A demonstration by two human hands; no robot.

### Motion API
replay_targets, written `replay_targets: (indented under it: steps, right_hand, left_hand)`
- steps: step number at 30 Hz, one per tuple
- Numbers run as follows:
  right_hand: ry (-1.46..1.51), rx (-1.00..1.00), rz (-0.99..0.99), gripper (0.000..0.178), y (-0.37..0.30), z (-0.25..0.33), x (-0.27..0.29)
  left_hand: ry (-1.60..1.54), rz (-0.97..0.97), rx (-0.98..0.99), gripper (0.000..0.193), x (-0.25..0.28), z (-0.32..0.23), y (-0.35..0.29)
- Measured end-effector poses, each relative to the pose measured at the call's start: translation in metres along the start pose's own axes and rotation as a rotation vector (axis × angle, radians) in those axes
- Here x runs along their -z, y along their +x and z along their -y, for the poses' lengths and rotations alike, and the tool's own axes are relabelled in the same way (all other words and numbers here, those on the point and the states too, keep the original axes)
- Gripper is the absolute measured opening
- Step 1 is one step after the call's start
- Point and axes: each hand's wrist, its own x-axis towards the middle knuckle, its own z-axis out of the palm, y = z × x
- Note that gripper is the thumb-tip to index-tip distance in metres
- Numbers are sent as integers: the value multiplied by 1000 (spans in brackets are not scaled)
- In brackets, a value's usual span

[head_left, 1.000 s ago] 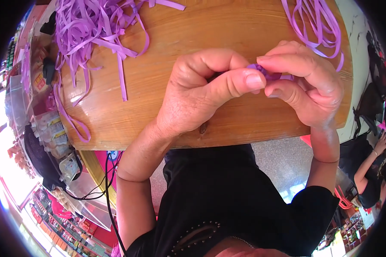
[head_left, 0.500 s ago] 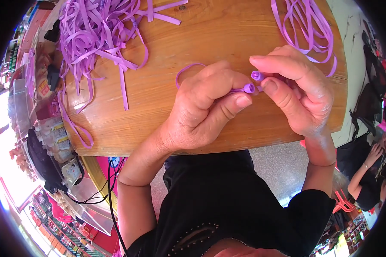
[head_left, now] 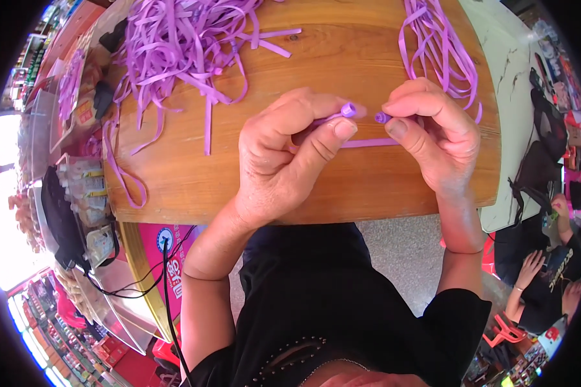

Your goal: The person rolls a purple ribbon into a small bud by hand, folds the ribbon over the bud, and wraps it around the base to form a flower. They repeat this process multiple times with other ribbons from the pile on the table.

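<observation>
My left hand (head_left: 274,158) pinches a small purple round plastic connector (head_left: 348,109) between thumb and forefinger, its hollow end facing outward. Across a narrow gap, my right hand (head_left: 442,142) grips a second purple connector (head_left: 381,118) in the same way. The two pieces are apart, at nearly the same height above the table. A flat purple lanyard strap (head_left: 371,143) runs between the hands below them; its ends go out of sight behind my fingers. Both connectors appear to belong to this strap, though the joins are hidden.
A tangled heap of purple lanyards (head_left: 181,48) covers the far left of the wooden table (head_left: 329,58). A looser bundle of lanyards (head_left: 439,45) lies far right. Black cables (head_left: 168,271) hang at the left. Another person (head_left: 549,271) sits to the right.
The connectors, which were close together, have moved farther apart. My left hand has shifted left and the strap between my hands now shows stretched out. The view has shifted slightly.
</observation>
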Motion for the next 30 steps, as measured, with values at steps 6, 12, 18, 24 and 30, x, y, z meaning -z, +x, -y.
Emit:
replay_targets:
  steps: [6,12,18,24,30]
  right_hand:
    - [199,17,9,17,-9,26,-22]
    - [483,-18,-110,24,-30,36,-43]
    - [389,-43,-113,29,-46,58,-53]
    - [-22,188,-98,20,-54,69,-55]
    - [-65,125,-48,13,-61,72,-60]
  left_hand:
    - [-24,-101,-55,20,-4,-19,-22]
    - [-68,-70,-131,20,-11,-28,-39]
    - [-187,-116,-180,15,-14,-37,-57]
    - [-13,-171,-263,12,-11,-52,-73]
    - [10,-195,-234,11,-11,-54,-85]
